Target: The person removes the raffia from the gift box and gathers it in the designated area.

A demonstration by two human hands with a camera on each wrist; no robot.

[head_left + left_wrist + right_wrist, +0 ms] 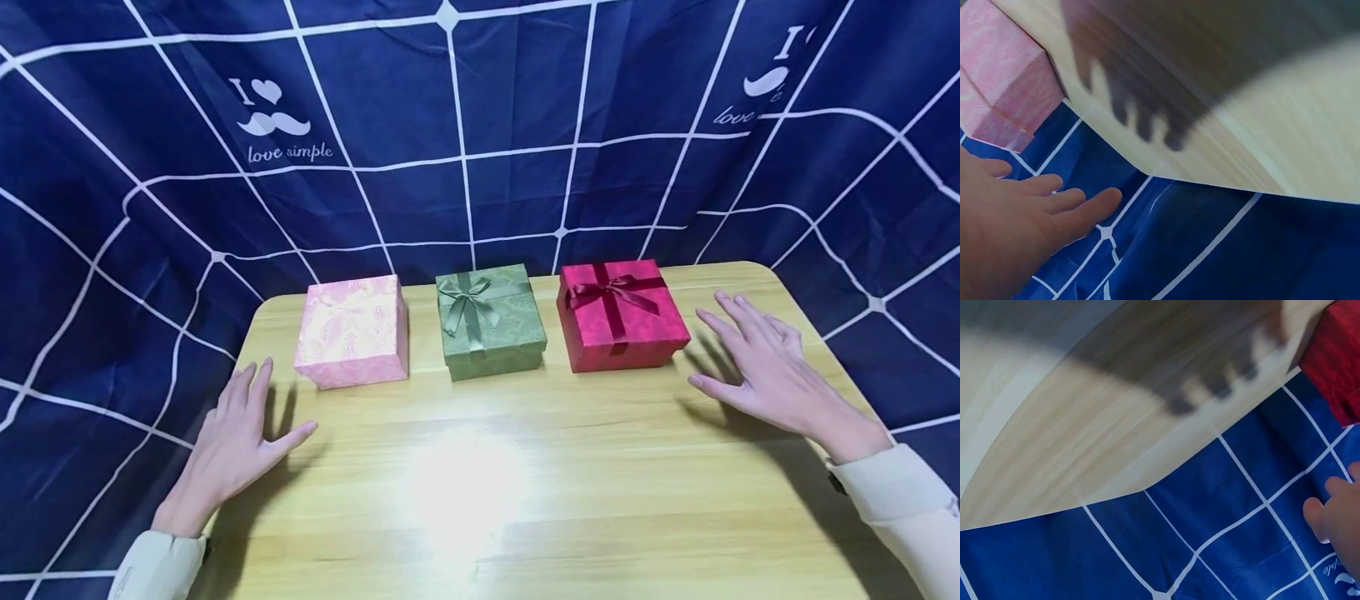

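Three gift boxes stand in a row along the far side of the table. At the left is a pink box (351,329), in the middle a green box (495,321) with a green bow, at the right a red box (622,315) with a dark red bow. My left hand (228,442) hovers over the table's left edge, fingers spread, nearest the pink box and apart from it. Beside the red box, my right hand (768,379) is held with spread fingers and touches nothing. In the wrist views, part of the pink box (1010,75) and a corner of the red box (1335,362) show.
The wooden table (600,483) has rounded far corners and a bright glare spot near its middle. A dark blue curtain (510,92) with white lines and printed lettering hangs behind it and down both sides. Shadows of both hands fall on the tabletop.
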